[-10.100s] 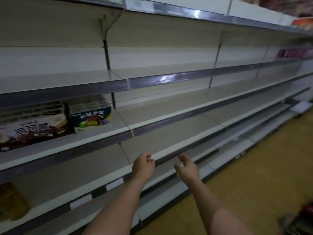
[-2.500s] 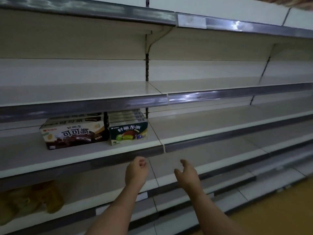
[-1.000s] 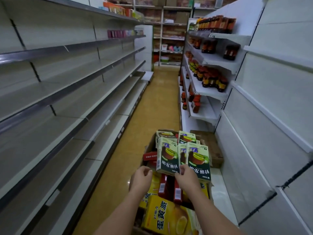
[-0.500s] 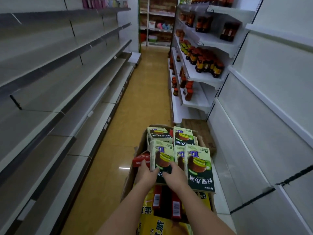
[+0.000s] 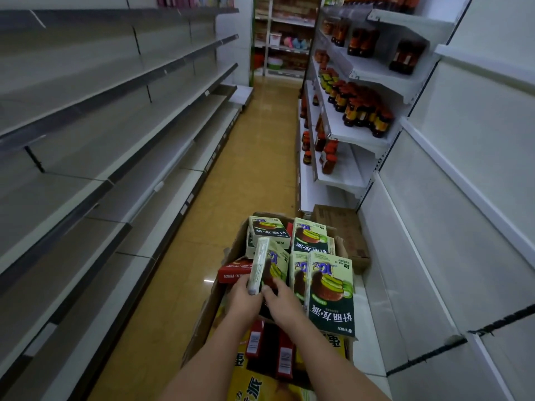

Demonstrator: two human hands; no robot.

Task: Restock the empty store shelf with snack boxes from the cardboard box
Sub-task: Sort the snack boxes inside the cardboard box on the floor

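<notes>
Both hands cover the lower end of a green snack box [image 5: 270,263], hiding its base and the fingertips behind it. The cardboard box [image 5: 231,257] shows only parts of its left wall; its near end runs off the bottom edge, as does a yellow carton [image 5: 249,384]. Labels on the bottles [image 5: 362,107] at right are too small to read. Goods on the far shelves [image 5: 285,39] blur together.
</notes>
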